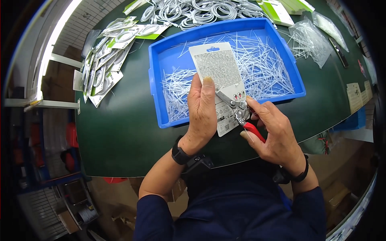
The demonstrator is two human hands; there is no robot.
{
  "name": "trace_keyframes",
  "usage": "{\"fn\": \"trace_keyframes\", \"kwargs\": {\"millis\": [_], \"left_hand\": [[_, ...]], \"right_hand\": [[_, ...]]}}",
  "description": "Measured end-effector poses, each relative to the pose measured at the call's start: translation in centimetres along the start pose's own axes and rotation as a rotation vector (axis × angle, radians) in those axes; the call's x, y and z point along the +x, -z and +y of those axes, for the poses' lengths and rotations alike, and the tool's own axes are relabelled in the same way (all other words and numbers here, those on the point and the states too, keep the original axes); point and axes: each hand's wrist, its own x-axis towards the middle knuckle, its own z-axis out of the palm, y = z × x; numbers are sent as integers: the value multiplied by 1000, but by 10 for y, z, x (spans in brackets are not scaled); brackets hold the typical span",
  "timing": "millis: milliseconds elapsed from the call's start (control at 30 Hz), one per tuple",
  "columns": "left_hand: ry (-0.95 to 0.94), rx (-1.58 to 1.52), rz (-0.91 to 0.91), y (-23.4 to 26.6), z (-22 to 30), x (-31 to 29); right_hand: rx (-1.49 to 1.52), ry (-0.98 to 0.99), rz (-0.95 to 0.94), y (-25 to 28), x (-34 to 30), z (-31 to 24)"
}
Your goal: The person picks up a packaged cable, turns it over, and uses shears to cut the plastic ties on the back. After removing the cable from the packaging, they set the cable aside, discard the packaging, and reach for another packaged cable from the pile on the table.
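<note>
A card [217, 66] is being gripped by the left hand [202, 106]. Part-hidden pliers [241, 115] are being grasped by the right hand [278, 132].

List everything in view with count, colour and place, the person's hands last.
printed card: one, white, over the tray
pliers: one, red-handled, against the card
tray: one, blue, mid-table
thin strips: many, white, mostly in the tray
coiled cables: many, pale grey, far edge
carded packs: many, white and green, left
plastic bags: two, clear, right
table: one, dark green, beneath
light tube: one, white, upper left
wristbands: two, black, wrists
left hand: one, bare, holding the card
right hand: one, bare, fingers around the pliers
</note>
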Motion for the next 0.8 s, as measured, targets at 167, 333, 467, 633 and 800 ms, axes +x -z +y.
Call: {"fn": "trace_keyframes", "kwargs": {"millis": [167, 333, 467, 633, 800], "left_hand": [[-23, 18, 11, -2, 1, -1], [-73, 21, 4, -5, 0, 1], [-8, -28, 20, -2, 0, 2], [18, -81, 63, 11, 5, 10], [19, -158, 154, 20, 17, 12]], "right_hand": [[-25, -12, -14, -1, 1, -5], [-46, -9, -12, -1, 2, -6], [3, -6, 18, -6, 2, 0], [76, -54, 66, -4, -3, 4], [48, -63, 60, -1, -15, 12]]}}
